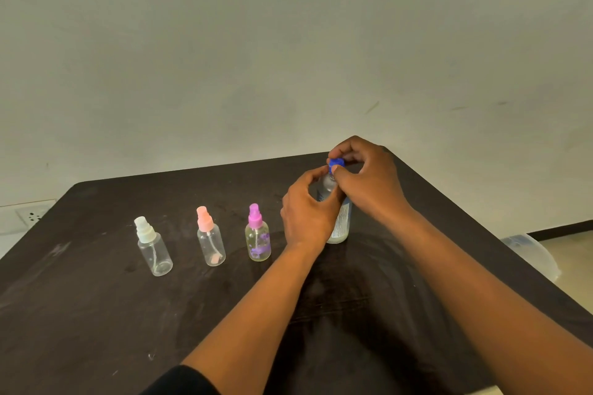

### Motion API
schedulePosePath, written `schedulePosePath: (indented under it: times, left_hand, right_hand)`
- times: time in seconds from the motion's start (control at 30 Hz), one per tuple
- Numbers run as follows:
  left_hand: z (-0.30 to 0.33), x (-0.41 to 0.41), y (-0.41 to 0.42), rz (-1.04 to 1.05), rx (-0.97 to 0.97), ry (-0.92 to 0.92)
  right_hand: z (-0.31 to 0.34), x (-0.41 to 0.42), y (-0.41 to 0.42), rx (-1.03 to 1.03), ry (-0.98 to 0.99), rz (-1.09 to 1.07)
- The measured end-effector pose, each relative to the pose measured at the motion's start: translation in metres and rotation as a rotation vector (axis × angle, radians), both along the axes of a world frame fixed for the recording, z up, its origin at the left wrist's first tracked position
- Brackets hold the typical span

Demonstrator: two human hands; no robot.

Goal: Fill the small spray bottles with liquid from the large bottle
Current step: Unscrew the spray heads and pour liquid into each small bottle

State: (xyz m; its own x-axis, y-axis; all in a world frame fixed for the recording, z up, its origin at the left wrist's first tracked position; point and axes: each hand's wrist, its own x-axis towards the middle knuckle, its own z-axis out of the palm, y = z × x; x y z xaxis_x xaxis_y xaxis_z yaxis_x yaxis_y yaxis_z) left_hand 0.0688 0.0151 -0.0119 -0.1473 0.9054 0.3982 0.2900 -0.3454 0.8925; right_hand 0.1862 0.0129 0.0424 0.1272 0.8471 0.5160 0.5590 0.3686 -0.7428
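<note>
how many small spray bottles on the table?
3, in a row left of the hands: clear plastic bottle with white sprayer leftmost, pink-topped clear bottle in the middle, purple-topped yellowish bottle nearest. None seem hidden.

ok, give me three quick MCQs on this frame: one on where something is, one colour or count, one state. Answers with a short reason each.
1. Where does the large bottle stand relative to the three small spray bottles?
A. left end of the row
B. right end of the row
C. behind them, by the wall

2. What colour is the spray top of the middle small bottle?
A. pink
B. blue
C. green

3. What is the state of the large bottle's blue cap?
A. lying on the table
B. on the bottle, pinched by fingers
C. resting on a spray bottle

Answers:
1 B: it stands right of the purple-topped bottle, held by the left hand.
2 A: pink top, between the white-topped bottle and the purple one.
3 B: the right hand grips the cap atop the neck.
</note>
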Motion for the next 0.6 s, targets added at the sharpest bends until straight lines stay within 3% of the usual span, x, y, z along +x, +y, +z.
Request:
schedulePosePath:
  times: [0.23, 0.4, 0.6]
  left_hand:
    - [-0.003, 0.003, -0.001, 0.029, 0.005, -0.001]
    - [-0.001, 0.003, -0.001, 0.037, 0.002, -0.004]
    - [-0.003, 0.004, -0.001, 0.043, 0.008, -0.016]
  right_hand:
    - [0.003, 0.001, 0.002, -0.027, -0.109, -0.05]
    - [0.01, 0.003, 0.0, -0.055, -0.117, 0.039]
    - [0.013, 0.014, -0.007, 0.009, 0.012, 0.1]
